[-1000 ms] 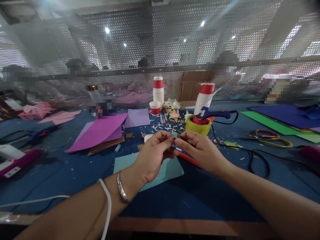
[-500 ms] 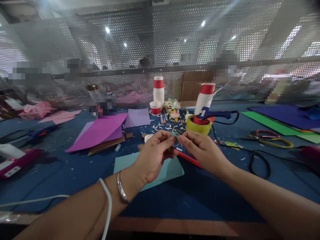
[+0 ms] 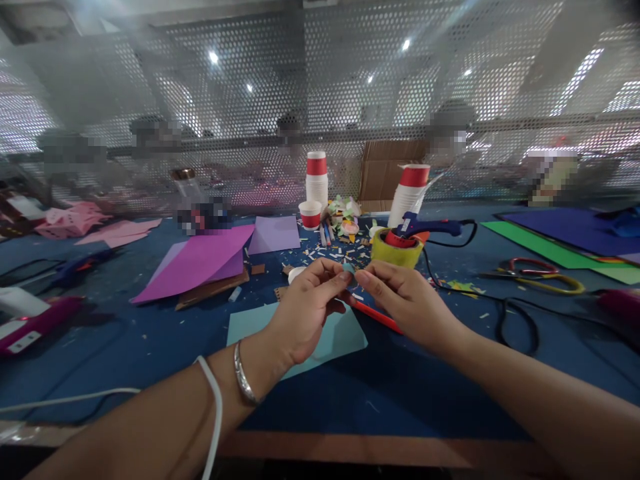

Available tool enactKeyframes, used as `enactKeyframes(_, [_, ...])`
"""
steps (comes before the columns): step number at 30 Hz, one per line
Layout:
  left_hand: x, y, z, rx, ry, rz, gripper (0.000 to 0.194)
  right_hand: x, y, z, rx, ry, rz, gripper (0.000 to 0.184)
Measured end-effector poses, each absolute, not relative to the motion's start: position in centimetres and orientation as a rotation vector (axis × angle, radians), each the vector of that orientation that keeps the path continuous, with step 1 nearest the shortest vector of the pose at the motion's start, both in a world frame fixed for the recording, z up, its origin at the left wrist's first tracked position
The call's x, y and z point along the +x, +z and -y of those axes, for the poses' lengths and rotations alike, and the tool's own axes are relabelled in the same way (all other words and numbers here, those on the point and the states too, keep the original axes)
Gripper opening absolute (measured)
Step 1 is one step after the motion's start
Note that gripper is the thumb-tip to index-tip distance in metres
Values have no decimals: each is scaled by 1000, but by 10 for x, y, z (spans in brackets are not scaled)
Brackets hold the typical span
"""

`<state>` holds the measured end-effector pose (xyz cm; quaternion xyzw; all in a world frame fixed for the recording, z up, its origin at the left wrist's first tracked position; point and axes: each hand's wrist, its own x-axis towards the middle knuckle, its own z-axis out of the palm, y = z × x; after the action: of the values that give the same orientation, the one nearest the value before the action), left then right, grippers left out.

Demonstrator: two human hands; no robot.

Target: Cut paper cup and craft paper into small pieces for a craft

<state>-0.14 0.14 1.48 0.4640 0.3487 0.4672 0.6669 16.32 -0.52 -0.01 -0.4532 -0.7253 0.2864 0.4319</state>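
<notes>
Between my two hands is a small piece of light blue paper [image 3: 349,268], pinched at its edges. My left hand [image 3: 313,310], with a silver bangle [image 3: 243,375] on its wrist, has thumb and forefinger closed on the left side of the piece. From the right, my right hand [image 3: 405,300] pinches the same piece with its fingertips. Below the hands lies a light blue sheet of paper [image 3: 255,327], partly covered by my left hand. A red stick-like thing [image 3: 376,316] runs beneath my right hand; its ends are hidden.
A glue gun [image 3: 433,228] rests on a yellow tape roll [image 3: 395,252], its black cord trailing right. Scissors [image 3: 545,277] lie at right. Stacked paper cups [image 3: 317,180] stand behind scattered scraps. Purple paper [image 3: 200,263] lies left, green paper [image 3: 540,247] right. A white cable [image 3: 216,400] crosses my left forearm.
Hardly anything differs. Both hands keep their pinch on the small blue paper piece, and the view has shifted very slightly.
</notes>
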Motion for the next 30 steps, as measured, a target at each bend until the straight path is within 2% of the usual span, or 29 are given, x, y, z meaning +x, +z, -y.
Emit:
enactKeyframes(11, [-2, 11, -5, 1184, 1094, -844, 13, 163, -1, 3, -1130, 700, 1817, 42])
enactKeyframes(24, [-2, 12, -1, 1264, 1132, -835, 14, 164, 0, 2, -1085, 905, 1743, 40])
enactKeyframes(30, [-3, 11, -5, 1307, 1145, -843, 14, 164, 0, 2, -1104, 888, 1760, 41])
